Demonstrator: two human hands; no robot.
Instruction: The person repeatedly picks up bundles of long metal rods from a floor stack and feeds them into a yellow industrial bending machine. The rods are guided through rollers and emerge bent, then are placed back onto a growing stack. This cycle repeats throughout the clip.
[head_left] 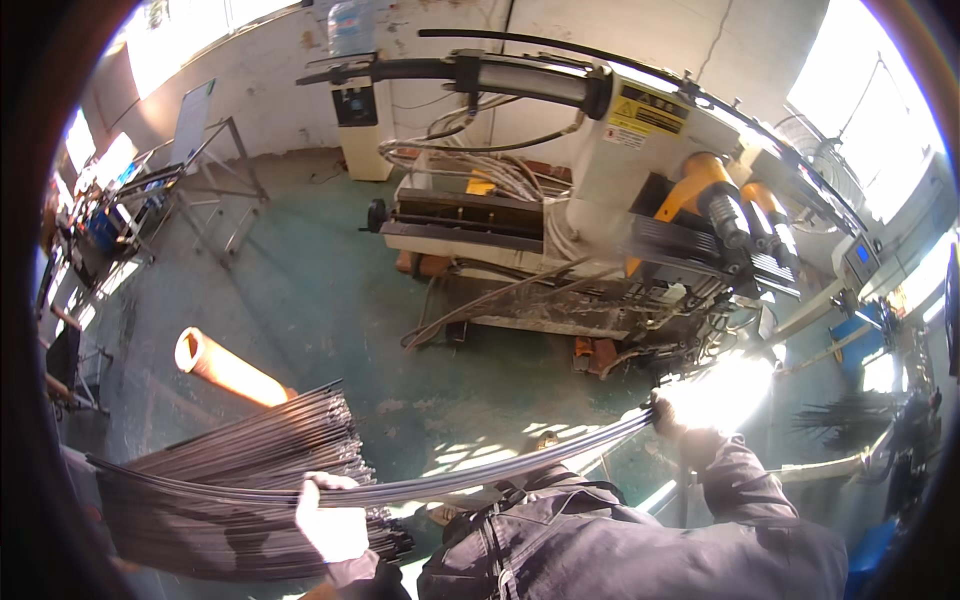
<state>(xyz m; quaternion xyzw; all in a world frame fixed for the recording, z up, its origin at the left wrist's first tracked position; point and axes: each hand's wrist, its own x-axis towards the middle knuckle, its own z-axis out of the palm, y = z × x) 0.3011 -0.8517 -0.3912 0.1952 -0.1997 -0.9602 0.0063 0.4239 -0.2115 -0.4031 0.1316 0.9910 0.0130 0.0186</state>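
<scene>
A bundle of long thin metal rods point(510, 470) stretches across in front of my body, its line bent by the lens. Around its left part, the fingers of my left hand point(335, 520) are closed, the hand bright with sunlight. My right hand point(676, 416) grips the bundle near its right end, beside a patch of glare that hides part of the hand. Below and to the left lies a big pile of similar dark rods point(200, 530), and the held rods pass over it.
A pale machine point(610, 150) with yellow parts and hoses stands ahead. An orange-brown tube point(235, 370) lies on the green floor behind the pile. A water dispenser point(362, 130) is by the wall; a metal frame point(215, 170) stands at left. More rods point(845, 420) lie at right.
</scene>
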